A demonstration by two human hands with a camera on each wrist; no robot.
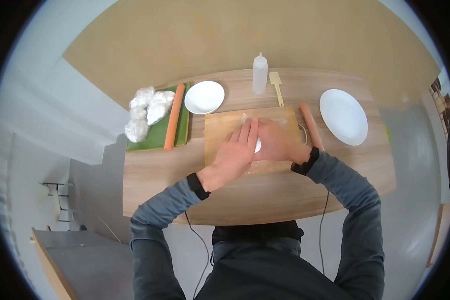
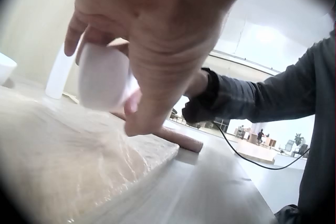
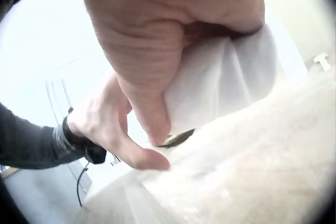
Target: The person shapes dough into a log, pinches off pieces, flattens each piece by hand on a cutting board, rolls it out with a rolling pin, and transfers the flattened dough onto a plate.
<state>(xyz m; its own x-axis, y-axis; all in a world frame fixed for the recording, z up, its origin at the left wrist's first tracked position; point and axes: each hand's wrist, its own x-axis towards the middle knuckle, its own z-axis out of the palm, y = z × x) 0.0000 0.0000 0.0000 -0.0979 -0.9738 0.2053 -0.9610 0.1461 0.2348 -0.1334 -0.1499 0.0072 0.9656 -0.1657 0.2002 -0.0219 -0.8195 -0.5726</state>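
Note:
Both hands come together over a wooden board (image 1: 220, 130) covered in clear plastic film, at the middle of the table. Between them is a lump of white dough (image 2: 105, 77), mostly hidden from above. My left hand (image 1: 235, 155) reaches in from the left, its fingers lying together along the dough and against the other hand. The right hand (image 1: 275, 142) has its thumb and fingers curved round the dough, which shows soft folds (image 3: 226, 79) in the right wrist view. The lump stands close over the film-covered board in both wrist views.
Left, a green board (image 1: 152, 137) bears film-wrapped white lumps (image 1: 137, 127) and an orange rod (image 1: 174, 117). A white bowl (image 1: 204, 97), squeeze bottle (image 1: 260, 75) and cream spatula (image 1: 276, 85) stand behind. Right lie a second rod (image 1: 311, 125) and a white oval plate (image 1: 343, 117).

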